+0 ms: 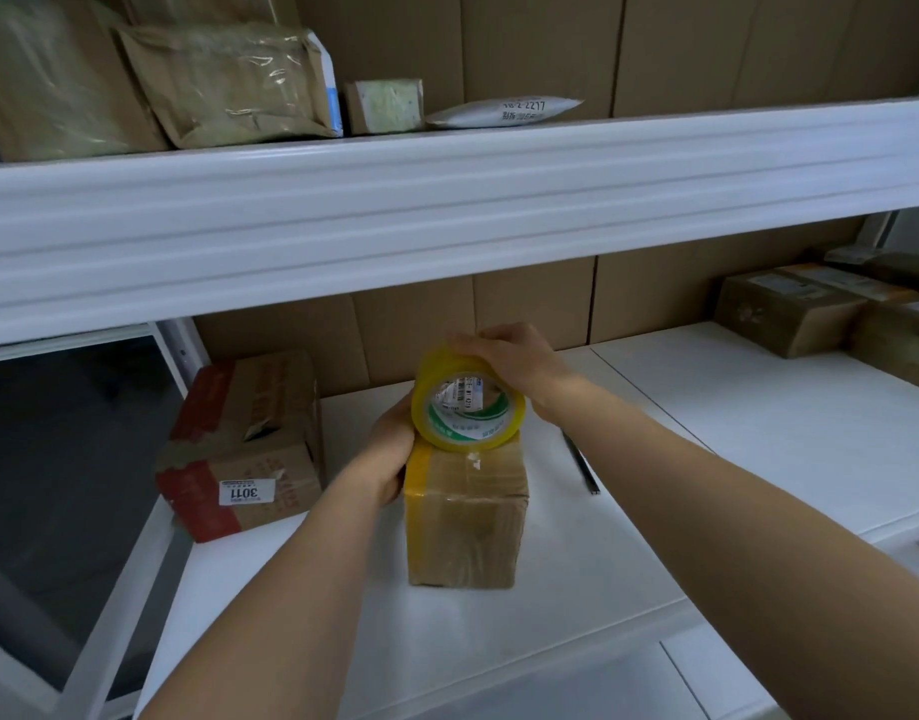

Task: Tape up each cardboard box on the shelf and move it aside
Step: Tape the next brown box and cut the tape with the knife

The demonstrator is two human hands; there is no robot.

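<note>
A small cardboard box (465,522) stands on the white shelf (733,433) in the middle of the view, with a yellow tape strip along its left top edge. A roll of yellow tape (468,405) rests upright on the box's top. My right hand (504,356) grips the roll from above. My left hand (392,452) holds the box's upper left side, its fingers curled round the edge by the tape strip.
A larger red-and-brown box (244,444) with a label reading 3011 sits at the left. Several taped boxes (810,309) stand at the far right. A thin dark tool (581,462) lies right of the box. Parcels (229,80) fill the upper shelf above the white beam (447,215).
</note>
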